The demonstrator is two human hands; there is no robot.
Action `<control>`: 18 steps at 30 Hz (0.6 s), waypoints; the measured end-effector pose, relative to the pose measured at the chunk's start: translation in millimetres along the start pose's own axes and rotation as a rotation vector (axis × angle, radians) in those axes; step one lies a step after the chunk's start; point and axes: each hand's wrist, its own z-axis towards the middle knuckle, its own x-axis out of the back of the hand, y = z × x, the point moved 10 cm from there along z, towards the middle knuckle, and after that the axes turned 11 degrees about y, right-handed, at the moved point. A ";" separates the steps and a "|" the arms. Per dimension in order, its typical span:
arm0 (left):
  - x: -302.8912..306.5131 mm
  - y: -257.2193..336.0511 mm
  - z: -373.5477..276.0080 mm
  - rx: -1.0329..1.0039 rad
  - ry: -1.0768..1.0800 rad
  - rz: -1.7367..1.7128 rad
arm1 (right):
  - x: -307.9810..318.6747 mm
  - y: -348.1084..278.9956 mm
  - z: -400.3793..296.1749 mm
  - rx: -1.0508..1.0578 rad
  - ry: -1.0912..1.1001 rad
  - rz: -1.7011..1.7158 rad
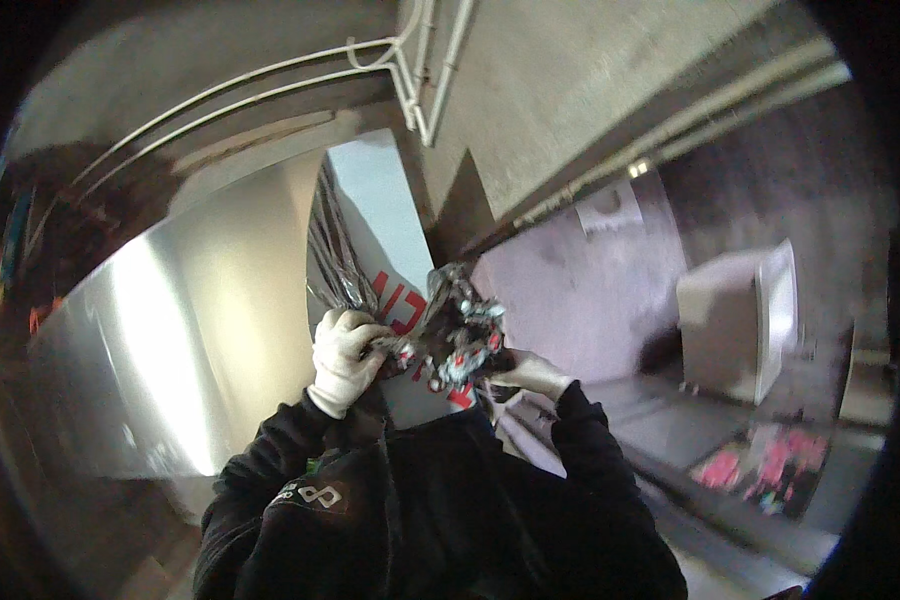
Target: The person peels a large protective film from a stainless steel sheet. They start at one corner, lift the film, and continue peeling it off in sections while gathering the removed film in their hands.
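My left hand (pixel 347 360), in a white work glove, grips the gathered end of a dark, shiny plastic bundle (pixel 337 262) that trails up over a pale panel (pixel 382 195) with red lettering. My right hand (pixel 532 373), gloved too, holds the side of a crumpled dark clump (pixel 465 330) flecked with red, white and pale blue. Between my hands the two dark masses lie close together; whether they are one piece I cannot tell. Blur hides the fingertips of my right hand.
A large shiny metal sheet or panel (pixel 172 322) spans the left. White pipes (pixel 292 64) run along the wall at the top. A white box-like cabinet (pixel 727 326) stands at the right, with pink and dark pieces (pixel 772 461) below it.
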 end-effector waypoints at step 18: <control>-4.0 44.2 -17.1 0.064 0.104 0.351 | 24.6 -413.6 -65.7 1.302 0.476 -0.010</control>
